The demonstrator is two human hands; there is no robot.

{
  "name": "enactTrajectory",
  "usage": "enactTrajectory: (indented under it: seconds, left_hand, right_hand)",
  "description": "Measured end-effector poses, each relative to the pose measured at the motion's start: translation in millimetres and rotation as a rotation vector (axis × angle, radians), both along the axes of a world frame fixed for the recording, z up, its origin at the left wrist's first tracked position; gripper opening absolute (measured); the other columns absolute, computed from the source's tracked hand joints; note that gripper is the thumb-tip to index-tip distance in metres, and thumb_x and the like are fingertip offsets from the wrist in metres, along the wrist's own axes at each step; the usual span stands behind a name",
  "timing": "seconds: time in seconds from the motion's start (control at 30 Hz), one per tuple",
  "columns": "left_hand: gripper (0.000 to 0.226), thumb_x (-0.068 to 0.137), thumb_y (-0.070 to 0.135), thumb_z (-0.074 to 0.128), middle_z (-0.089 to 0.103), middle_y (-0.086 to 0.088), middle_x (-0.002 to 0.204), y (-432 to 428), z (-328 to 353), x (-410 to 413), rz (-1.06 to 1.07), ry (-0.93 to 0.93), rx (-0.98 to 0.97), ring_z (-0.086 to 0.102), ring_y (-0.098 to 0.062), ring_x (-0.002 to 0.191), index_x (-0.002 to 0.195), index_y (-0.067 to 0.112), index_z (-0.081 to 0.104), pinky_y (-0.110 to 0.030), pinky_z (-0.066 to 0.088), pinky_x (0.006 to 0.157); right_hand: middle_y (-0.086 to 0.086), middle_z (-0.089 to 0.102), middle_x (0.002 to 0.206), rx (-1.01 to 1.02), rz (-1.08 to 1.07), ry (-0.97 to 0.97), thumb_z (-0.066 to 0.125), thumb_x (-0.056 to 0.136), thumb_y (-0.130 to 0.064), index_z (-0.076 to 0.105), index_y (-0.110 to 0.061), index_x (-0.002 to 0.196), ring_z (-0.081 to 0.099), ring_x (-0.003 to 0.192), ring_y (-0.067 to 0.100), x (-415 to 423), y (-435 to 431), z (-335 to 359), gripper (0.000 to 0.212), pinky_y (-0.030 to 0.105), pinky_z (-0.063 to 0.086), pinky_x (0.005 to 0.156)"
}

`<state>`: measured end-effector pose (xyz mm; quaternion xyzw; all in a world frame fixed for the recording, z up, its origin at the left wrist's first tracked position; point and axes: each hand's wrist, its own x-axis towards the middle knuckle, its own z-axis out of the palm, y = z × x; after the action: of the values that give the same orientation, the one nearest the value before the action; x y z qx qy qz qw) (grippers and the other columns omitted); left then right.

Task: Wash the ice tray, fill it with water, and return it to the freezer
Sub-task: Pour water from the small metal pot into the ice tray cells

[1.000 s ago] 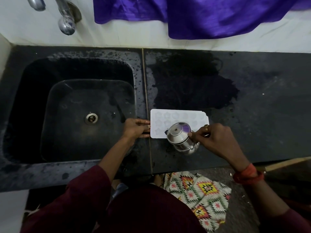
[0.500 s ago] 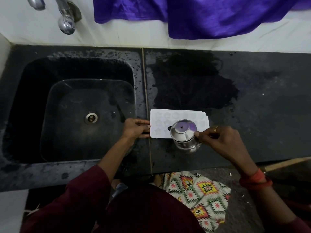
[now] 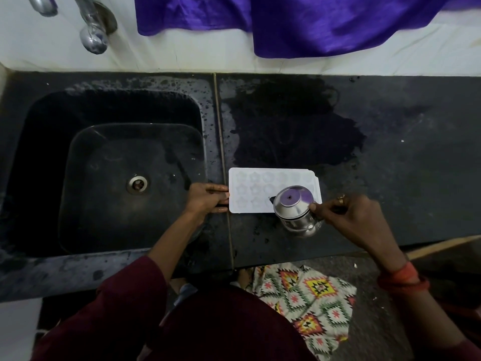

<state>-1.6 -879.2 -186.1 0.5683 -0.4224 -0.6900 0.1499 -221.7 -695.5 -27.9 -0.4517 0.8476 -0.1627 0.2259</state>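
Tap: up at the far left we have the tap (image 3: 92,35), over the back edge of the sink.
Sink: dark and wet-speckled, and we can see the drain (image 3: 137,184) in the middle of the sink (image 3: 52,178).
Left hand: here's our left hand (image 3: 207,198), fingers curled onto the left short edge of the ice tray, pinching it flat against the surface.
Ice tray: the white ice tray (image 3: 253,190) lies flat on the surface just right of the seam beside the sink, long side across our view; we can't tell how full its star-shaped cells are.
Steel pot: a small steel pot (image 3: 295,208) is tipped over the tray's near right corner, spout pointing at the cells.
Right hand: our right hand (image 3: 350,217) is closed on the pot, thumb and fingers at its rim side.
Surface: black surface (image 3: 403,165), a big wet patch behind the tray.
Cloth: purple cloth (image 3: 312,22) hangs along the back wall.
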Motion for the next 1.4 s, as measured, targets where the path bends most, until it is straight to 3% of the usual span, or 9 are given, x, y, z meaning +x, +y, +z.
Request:
enactTrajectory:
  seconds: [0.17, 0.5, 0.73, 1.0, 1.17, 1.27, 1.33, 1.4]
  left_hand:
    - [0.009, 0.086, 0.0, 0.072, 0.074, -0.008, 0.083, 0, -1, 1, -0.003, -0.005, -0.007, 0.072, -0.009, 0.062, 0.094, 0.004, 0.071, -0.023, 0.056, 0.052]
    - [0.008, 0.085, 0.001, 0.073, 0.074, -0.009, 0.083, -1, -2, 0, 0.003, -0.004, -0.001, 0.072, -0.009, 0.062, 0.088, 0.008, 0.071, -0.024, 0.056, 0.052]
    - [0.009, 0.085, 0.0, 0.073, 0.074, -0.007, 0.08, 0, 0, 1, 0.01, 0.013, 0.004, 0.072, -0.009, 0.06, 0.089, 0.007, 0.071, -0.024, 0.056, 0.05]
    - [0.011, 0.084, 0.0, 0.073, 0.074, -0.006, 0.08, 0, 0, 1, 0.006, 0.015, 0.003, 0.072, -0.008, 0.061, 0.094, 0.004, 0.071, -0.023, 0.055, 0.051]
    - [0.01, 0.084, 0.001, 0.074, 0.074, -0.006, 0.08, 0, 0, 1, 0.008, 0.014, 0.01, 0.072, -0.008, 0.061, 0.09, 0.007, 0.07, -0.023, 0.055, 0.051]
    - [0.009, 0.084, 0.001, 0.073, 0.074, -0.006, 0.079, 0, 0, 0, 0.008, 0.012, 0.017, 0.072, -0.008, 0.06, 0.089, 0.008, 0.07, -0.023, 0.055, 0.05]
    - [0.009, 0.084, 0.001, 0.073, 0.074, -0.004, 0.077, 0, 1, 0, 0.009, 0.013, 0.019, 0.071, -0.008, 0.06, 0.089, 0.008, 0.07, -0.023, 0.055, 0.05]
    - [0.009, 0.084, 0.001, 0.074, 0.074, -0.003, 0.077, -1, 0, 1, 0.007, 0.011, 0.023, 0.072, -0.009, 0.061, 0.091, 0.007, 0.071, -0.023, 0.055, 0.05]
  right_hand:
    - [-0.029, 0.052, 0.045, 0.003, 0.024, 0.037, 0.074, 0.084, -0.043, 0.08, -0.026, 0.072, 0.052, 0.049, -0.015, -2, -1, -7, 0.022, 0.008, 0.039, 0.056]
    - [-0.015, 0.063, 0.053, 0.003, 0.025, 0.038, 0.075, 0.082, -0.044, 0.081, -0.028, 0.073, 0.061, 0.065, -0.01, -5, 0, -12, 0.02, 0.008, 0.04, 0.054]
    - [-0.037, 0.048, 0.043, 0.016, 0.038, 0.047, 0.074, 0.082, -0.045, 0.081, -0.026, 0.074, 0.051, 0.057, -0.025, -1, -3, -9, 0.021, 0.004, 0.039, 0.058]
    - [-0.032, 0.052, 0.045, 0.013, 0.059, 0.039, 0.073, 0.082, -0.048, 0.081, -0.028, 0.073, 0.057, 0.056, -0.014, -3, -3, -10, 0.024, 0.007, 0.04, 0.055]
    - [-0.019, 0.056, 0.044, 0.016, 0.045, 0.03, 0.072, 0.081, -0.051, 0.08, -0.031, 0.071, 0.058, 0.055, -0.006, -6, -4, -11, 0.024, 0.011, 0.04, 0.054]
    - [-0.022, 0.056, 0.045, 0.017, 0.037, 0.006, 0.072, 0.082, -0.05, 0.079, -0.032, 0.069, 0.055, 0.049, -0.006, -7, -6, -9, 0.023, 0.012, 0.039, 0.053]
    - [-0.018, 0.063, 0.051, 0.003, 0.026, -0.004, 0.071, 0.08, -0.054, 0.079, -0.034, 0.068, 0.06, 0.055, -0.006, -8, -7, -9, 0.024, 0.013, 0.039, 0.052]
    - [-0.012, 0.07, 0.059, -0.02, 0.009, -0.02, 0.07, 0.079, -0.056, 0.076, -0.037, 0.067, 0.064, 0.059, -0.001, -9, -8, -9, 0.023, 0.022, 0.046, 0.059]
